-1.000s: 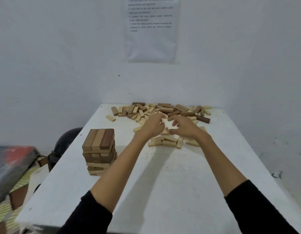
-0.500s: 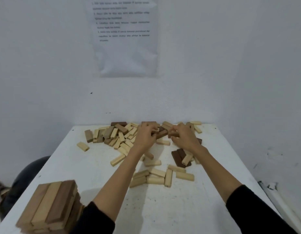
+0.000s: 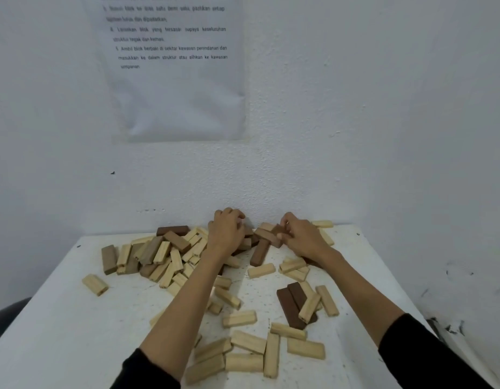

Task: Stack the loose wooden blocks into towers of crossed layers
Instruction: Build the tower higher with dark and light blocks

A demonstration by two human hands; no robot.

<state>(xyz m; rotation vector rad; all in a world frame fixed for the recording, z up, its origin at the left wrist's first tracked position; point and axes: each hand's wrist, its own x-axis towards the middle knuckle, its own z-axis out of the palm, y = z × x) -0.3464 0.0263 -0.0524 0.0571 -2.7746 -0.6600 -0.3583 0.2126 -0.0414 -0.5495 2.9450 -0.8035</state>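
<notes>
Wooden blocks (image 3: pixel 244 362) are lying loose on the table (image 3: pixel 60 332), the nearest ones well short of the fingers. Two dark blocks (image 3: pixel 289 307) are sitting side by side btwn those & the R fingers. Bigger heap (image 3: pixel 159 256) is spreading just L of the L hand (image 3: pixel 225 234), whose fingers are curling down over blocks; what they're gripping can't be told. R hand (image 3: pixel 302 238) is pinching a brown block (image 3: pixel 267 236) by its end. Printed sheet (image 3: pixel 175 80) is hanging on the wall (image 3: pixel 383 108) beyond the fingertips.

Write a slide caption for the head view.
Left hand and right hand reach into loose wooden blocks at a white table's far edge.
</notes>
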